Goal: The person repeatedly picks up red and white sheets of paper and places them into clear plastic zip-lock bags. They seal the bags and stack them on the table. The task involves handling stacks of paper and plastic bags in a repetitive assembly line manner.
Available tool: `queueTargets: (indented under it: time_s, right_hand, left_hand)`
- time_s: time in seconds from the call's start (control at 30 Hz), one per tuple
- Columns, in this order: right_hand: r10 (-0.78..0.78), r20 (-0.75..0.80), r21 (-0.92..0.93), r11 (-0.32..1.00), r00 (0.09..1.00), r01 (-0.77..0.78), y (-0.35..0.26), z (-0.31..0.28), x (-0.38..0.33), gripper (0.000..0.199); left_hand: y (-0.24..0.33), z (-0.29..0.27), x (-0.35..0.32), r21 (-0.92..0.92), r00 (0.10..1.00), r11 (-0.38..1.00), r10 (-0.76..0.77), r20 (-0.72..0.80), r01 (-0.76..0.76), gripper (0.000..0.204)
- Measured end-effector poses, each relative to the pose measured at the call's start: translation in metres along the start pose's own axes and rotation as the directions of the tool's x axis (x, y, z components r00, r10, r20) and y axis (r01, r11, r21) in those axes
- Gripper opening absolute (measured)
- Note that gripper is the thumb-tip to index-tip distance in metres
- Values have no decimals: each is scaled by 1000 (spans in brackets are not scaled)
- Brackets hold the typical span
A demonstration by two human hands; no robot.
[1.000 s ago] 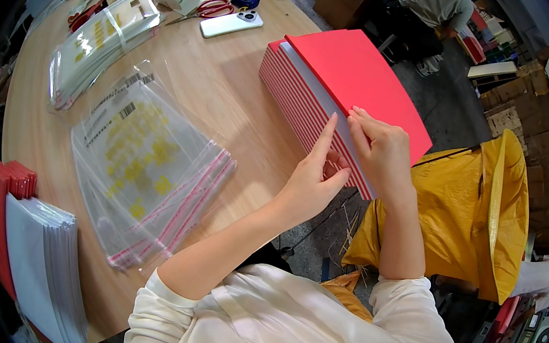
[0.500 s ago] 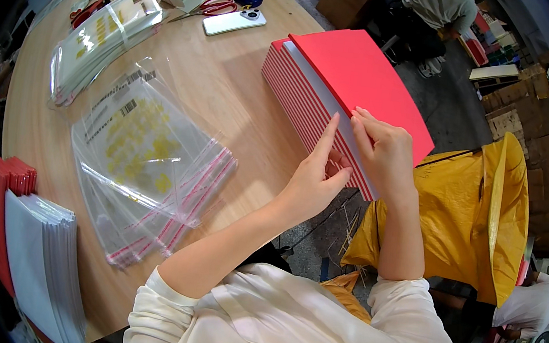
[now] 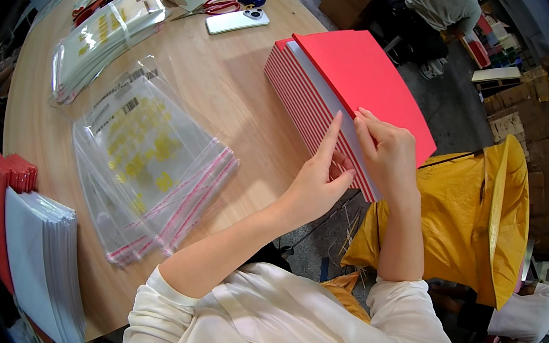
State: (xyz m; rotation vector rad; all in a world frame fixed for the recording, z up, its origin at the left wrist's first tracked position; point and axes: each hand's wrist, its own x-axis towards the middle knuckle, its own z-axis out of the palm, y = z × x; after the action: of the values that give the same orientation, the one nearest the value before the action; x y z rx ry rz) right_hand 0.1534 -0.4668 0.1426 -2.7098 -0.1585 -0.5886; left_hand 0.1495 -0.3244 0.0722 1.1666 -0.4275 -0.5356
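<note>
Your thing, the red-and-white stack (image 3: 348,115), sits at 1 o'clock: thick, block-shaped, side striped w/ thin layers, smooth matte red cover (image 3: 373,81) on top, pale layer showing under its edge. Your R hand (image 3: 385,150) has its fingertips at the cover's near edge; can't tell if they pinch it. Your L hand (image 3: 317,180) is loose, holding nothing that shows: index straight, tip by the striped side, thumb apart.

Clear plastic bags (image 3: 153,164), slick and creased w/ pink strips and yellow print, lie fanned at 9 o'clock. A banded glossy bag bundle (image 3: 102,47) is at 10; white pack (image 3: 41,260), folded edges upright-ish, at 8; hard flat phone (image 3: 237,22) at 11.

Edges/room: stack's near end juts past the table (image 3: 259,126) edge over gray floor. A strip of pale wood runs btwn bags & stack. Crinkly yellow sack (image 3: 448,218) at 3 o'clock crowds your R forearm.
</note>
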Motion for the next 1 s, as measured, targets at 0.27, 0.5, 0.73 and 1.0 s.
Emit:
queueTargets:
  time_s: [0.27, 0.5, 0.73, 1.0]
  right_hand:
    - [13, 14, -10, 1000, 1000, -13, 0, -1, 1, 23]
    - [-27, -23, -28, 999, 999, 27, 3, 3, 0, 22]
    - [-3, -3, -14, 1000, 1000, 3, 3, 1, 0, 22]
    - [15, 25, 4, 1000, 1000, -16, 2, -1, 0, 19]
  left_hand:
    - [1, 1, 1, -1, 1000, 1000, -14, -1, 14, 86]
    - [1, 3, 6, -239, 995, 970, -28, 99, 51, 88]
    - [6, 9, 1, -256, 999, 966, -26, 34, 34, 94]
    - [3, 13, -1, -178, 998, 982, 65, 0, -64, 95]
